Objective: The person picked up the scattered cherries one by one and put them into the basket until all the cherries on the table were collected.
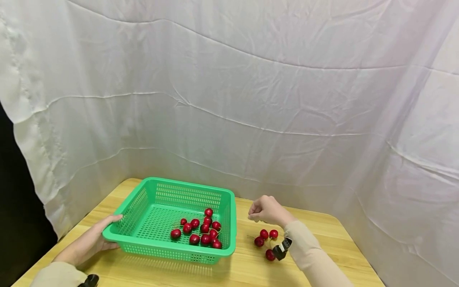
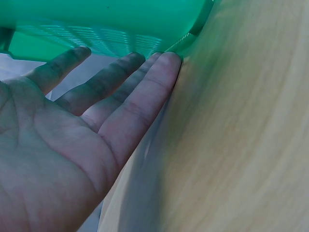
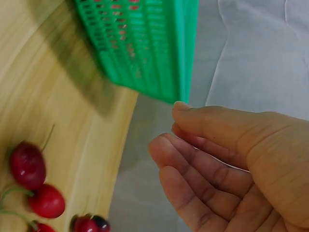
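Note:
A green plastic basket (image 1: 229, 251) with slotted sides stands on the left half of the table, several red cherries (image 1: 205, 239) gathered toward its right end. My left hand (image 1: 91, 241) holds the basket's near left corner, with a digit over the rim and other fingers below it. In the left wrist view, long fingers (image 2: 140, 106) reach up against the green wall. To the right of the basket, my right hand (image 1: 269, 209) hovers with loosely bent fingers. Nothing shows between its thumb and fingertips in the right wrist view. Several stemmed cherries (image 1: 259, 241) lie below it.
The wooden table (image 1: 157, 275) has a rounded far right corner. A creased white curtain (image 1: 251, 99) hangs behind it and along both sides. Black wristbands (image 1: 283, 249) sit over the pale sleeves (image 1: 315, 255). A dark gap borders the curtain at far left.

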`<state>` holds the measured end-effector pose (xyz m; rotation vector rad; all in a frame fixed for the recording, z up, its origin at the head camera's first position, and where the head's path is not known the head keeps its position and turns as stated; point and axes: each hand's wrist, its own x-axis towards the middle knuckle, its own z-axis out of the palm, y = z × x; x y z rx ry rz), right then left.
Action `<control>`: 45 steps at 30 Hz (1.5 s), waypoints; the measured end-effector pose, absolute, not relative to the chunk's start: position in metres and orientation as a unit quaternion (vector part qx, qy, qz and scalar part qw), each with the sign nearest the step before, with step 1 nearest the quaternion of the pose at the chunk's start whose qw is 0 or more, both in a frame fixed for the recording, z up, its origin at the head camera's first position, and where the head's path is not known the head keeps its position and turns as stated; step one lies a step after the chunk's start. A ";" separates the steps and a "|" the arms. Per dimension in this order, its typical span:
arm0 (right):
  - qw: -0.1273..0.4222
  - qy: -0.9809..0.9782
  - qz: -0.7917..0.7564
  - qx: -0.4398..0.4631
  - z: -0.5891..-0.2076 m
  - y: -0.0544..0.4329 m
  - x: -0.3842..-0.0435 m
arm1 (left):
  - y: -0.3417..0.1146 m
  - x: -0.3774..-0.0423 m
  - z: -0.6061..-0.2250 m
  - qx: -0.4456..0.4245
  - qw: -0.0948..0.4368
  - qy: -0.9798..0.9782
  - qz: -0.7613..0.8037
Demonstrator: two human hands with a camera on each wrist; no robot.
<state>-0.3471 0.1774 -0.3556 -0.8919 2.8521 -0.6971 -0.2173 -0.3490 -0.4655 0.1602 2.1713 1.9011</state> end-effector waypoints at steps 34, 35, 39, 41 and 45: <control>0.044 0.935 -0.289 -0.200 -0.440 0.268 -0.322 | -0.350 -0.219 -0.463 0.053 0.132 0.739 0.658; 0.045 0.936 -0.287 -0.199 -0.442 0.268 -0.321 | -0.350 -0.219 -0.463 0.053 0.132 0.740 0.658; 0.046 0.938 -0.283 -0.195 -0.447 0.268 -0.320 | -0.348 -0.218 -0.462 0.047 0.130 0.743 0.655; 0.046 0.939 -0.281 -0.192 -0.449 0.267 -0.320 | -0.348 -0.217 -0.462 0.046 0.128 0.744 0.654; 0.044 0.939 -0.284 -0.189 -0.451 0.264 -0.320 | -0.347 -0.216 -0.462 0.047 0.128 0.746 0.652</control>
